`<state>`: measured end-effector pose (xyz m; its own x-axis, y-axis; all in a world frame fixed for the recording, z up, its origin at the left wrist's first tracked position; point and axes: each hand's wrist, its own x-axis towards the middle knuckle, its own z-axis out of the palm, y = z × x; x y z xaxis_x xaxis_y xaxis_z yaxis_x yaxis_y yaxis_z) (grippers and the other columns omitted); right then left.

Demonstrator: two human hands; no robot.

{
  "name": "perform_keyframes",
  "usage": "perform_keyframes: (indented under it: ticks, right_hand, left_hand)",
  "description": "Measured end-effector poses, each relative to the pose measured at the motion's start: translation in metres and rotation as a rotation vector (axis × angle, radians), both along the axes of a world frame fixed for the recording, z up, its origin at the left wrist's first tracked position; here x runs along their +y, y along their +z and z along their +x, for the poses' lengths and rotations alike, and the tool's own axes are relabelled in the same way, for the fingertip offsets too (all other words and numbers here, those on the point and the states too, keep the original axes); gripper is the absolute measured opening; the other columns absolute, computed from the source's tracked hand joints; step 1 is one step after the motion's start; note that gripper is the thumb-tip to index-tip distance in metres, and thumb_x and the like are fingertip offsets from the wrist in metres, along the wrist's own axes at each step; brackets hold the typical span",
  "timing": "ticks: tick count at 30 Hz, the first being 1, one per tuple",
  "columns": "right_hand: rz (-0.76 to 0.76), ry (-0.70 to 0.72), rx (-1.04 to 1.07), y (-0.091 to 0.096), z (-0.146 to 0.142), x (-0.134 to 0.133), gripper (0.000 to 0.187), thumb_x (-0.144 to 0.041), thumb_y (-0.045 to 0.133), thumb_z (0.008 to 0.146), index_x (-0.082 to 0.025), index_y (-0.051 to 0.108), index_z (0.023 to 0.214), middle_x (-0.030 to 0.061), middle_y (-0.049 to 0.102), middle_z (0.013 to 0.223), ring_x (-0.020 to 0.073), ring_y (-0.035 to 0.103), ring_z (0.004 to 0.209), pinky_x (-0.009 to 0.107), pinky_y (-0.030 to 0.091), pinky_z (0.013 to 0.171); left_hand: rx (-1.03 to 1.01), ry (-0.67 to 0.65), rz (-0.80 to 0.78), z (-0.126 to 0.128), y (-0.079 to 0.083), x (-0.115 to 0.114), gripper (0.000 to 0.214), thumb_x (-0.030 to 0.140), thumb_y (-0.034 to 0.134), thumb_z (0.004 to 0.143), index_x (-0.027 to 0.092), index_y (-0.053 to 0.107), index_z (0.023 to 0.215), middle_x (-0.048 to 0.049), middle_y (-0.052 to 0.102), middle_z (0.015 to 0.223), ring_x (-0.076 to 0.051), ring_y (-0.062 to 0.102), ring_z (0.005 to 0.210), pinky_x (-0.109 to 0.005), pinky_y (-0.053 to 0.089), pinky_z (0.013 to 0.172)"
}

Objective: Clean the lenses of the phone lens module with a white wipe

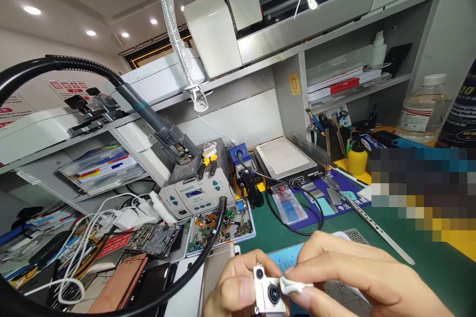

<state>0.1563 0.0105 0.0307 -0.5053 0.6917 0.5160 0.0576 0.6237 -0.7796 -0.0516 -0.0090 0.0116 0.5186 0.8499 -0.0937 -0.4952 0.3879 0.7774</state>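
My left hand (238,285) is closed around a small white-and-silver phone camera module (262,293), with two dark round lenses facing me. My right hand (353,272) pinches a folded scrap of white wipe (293,286) between thumb and fingers. Its tip touches the module's right side, close to the larger lens. Both hands are low in the view, above the green work mat (390,237). Behind them, a light blue sheet (284,256) partly shows. The module's lower end runs out of the frame.
A tray (255,233) of small circuit boards stands before a grey soldering station (193,198). A black hose (208,252) arcs across phones at left. Beyond the mat sits a flat heating plate (290,158); a metal strip (375,230) lies at right.
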Motion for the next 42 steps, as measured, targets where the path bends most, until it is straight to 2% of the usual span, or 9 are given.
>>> perform_keyframes:
  ticks: [4, 8, 16, 20, 25, 29, 35, 40, 42]
  right_hand:
    - [-0.047, -0.041, -0.047, 0.005, -0.002, -0.002, 0.015, -0.023, 0.063, 0.09, -0.026, 0.077, 0.094, 0.0032, 0.073, 0.076, 0.0144, 0.069, 0.07, 0.02, 0.053, 0.064]
    - [-0.115, -0.088, -0.066, 0.008, -0.002, -0.004, 0.015, -0.023, 0.064, 0.089, -0.026, 0.078, 0.088, 0.002, 0.073, 0.074, 0.0139, 0.067, 0.067, 0.02, 0.052, 0.062]
    - [-0.113, -0.102, -0.066, 0.004, -0.002, -0.006, 0.015, -0.02, 0.066, 0.085, -0.026, 0.08, 0.086, 0.0006, 0.071, 0.071, 0.0113, 0.066, 0.064, 0.018, 0.05, 0.06]
    - [-0.11, -0.105, -0.072, 0.005, -0.002, -0.007, 0.013, -0.023, 0.067, 0.085, -0.025, 0.08, 0.086, 0.0019, 0.071, 0.072, 0.0122, 0.065, 0.064, 0.019, 0.05, 0.059]
    - [-0.161, -0.123, -0.136, 0.007, 0.0, -0.003, 0.016, -0.03, 0.064, 0.088, -0.026, 0.079, 0.087, 0.0026, 0.072, 0.074, 0.0137, 0.065, 0.064, 0.021, 0.05, 0.059]
    - [-0.21, -0.171, -0.192, 0.006, 0.003, 0.0, 0.014, -0.029, 0.065, 0.087, -0.03, 0.079, 0.085, -0.0005, 0.072, 0.076, 0.0132, 0.065, 0.064, 0.022, 0.049, 0.059]
    - [-0.336, -0.147, -0.172, 0.01, 0.002, 0.0, 0.012, -0.027, 0.066, 0.085, -0.029, 0.078, 0.081, -0.0024, 0.07, 0.075, 0.0117, 0.062, 0.064, 0.02, 0.047, 0.058]
    - [-0.54, -0.089, -0.114, 0.013, 0.001, -0.001, 0.014, -0.031, 0.063, 0.088, -0.024, 0.072, 0.08, -0.0021, 0.066, 0.074, 0.0136, 0.058, 0.066, 0.021, 0.046, 0.059]
    - [-0.532, -0.071, -0.097, 0.012, 0.001, -0.001, 0.014, -0.032, 0.063, 0.089, -0.024, 0.073, 0.083, -0.002, 0.067, 0.077, 0.0138, 0.06, 0.069, 0.021, 0.047, 0.061]
  left_hand:
    - [0.031, -0.044, -0.009, -0.002, -0.004, 0.001, 0.036, 0.042, 0.072, 0.077, 0.009, 0.071, 0.093, -0.0067, 0.067, 0.067, -0.01, 0.056, 0.056, -0.02, 0.04, 0.054]
    - [0.051, -0.068, -0.001, -0.003, -0.008, 0.003, 0.039, 0.044, 0.07, 0.078, 0.009, 0.07, 0.096, -0.0056, 0.066, 0.069, -0.011, 0.058, 0.059, -0.021, 0.042, 0.056]
    - [0.076, -0.109, -0.002, -0.005, -0.012, 0.004, 0.035, 0.044, 0.065, 0.082, 0.011, 0.067, 0.094, -0.0034, 0.064, 0.061, -0.014, 0.062, 0.058, -0.026, 0.046, 0.06]
    - [0.068, -0.102, -0.016, -0.003, -0.01, 0.002, 0.031, 0.042, 0.065, 0.083, 0.012, 0.066, 0.092, -0.0032, 0.064, 0.063, -0.014, 0.062, 0.059, -0.025, 0.046, 0.061]
    - [0.057, -0.09, -0.035, 0.0, -0.007, 0.001, 0.029, 0.039, 0.068, 0.082, 0.011, 0.064, 0.09, -0.003, 0.061, 0.06, -0.015, 0.061, 0.056, -0.03, 0.05, 0.063]
    - [0.041, -0.074, -0.065, 0.002, -0.006, 0.001, 0.027, 0.039, 0.07, 0.08, 0.012, 0.064, 0.085, -0.0033, 0.062, 0.071, -0.013, 0.059, 0.053, -0.032, 0.051, 0.065]
    - [0.037, -0.055, -0.102, 0.002, -0.006, -0.001, 0.026, 0.037, 0.072, 0.079, 0.012, 0.066, 0.085, -0.0035, 0.062, 0.075, -0.009, 0.056, 0.057, -0.025, 0.047, 0.063]
    - [0.042, -0.05, -0.122, 0.006, -0.005, 0.001, 0.033, 0.04, 0.079, 0.071, 0.011, 0.066, 0.081, -0.003, 0.059, 0.069, -0.008, 0.053, 0.058, -0.02, 0.04, 0.057]
    - [0.047, -0.046, -0.117, 0.007, -0.005, 0.0, 0.037, 0.042, 0.081, 0.068, 0.01, 0.066, 0.081, -0.0038, 0.06, 0.069, -0.007, 0.051, 0.055, -0.019, 0.036, 0.054]
